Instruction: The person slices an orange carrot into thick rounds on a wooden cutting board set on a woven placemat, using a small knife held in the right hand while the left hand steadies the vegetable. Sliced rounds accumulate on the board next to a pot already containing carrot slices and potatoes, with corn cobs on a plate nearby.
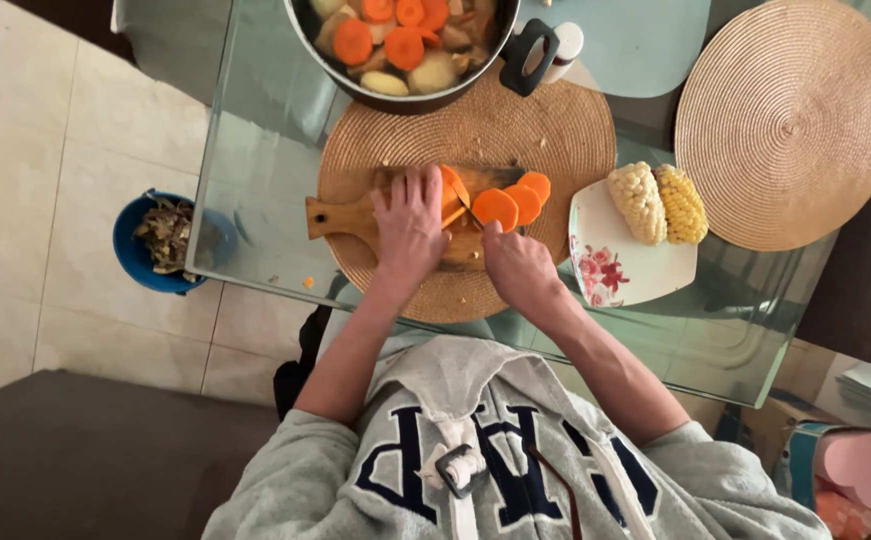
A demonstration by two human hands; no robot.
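Teal box with pink heart, floor at lower right

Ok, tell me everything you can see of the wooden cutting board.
The wooden cutting board is light brown and small, with a handle pointing toward the left of the picture. It lies flat on a round woven placemat on the glass table. Much of it is covered: the left hand presses down on a carrot piece on it, and round orange carrot slices lie at its right end. The right hand rests at its near edge. Small scraps dot its surface.
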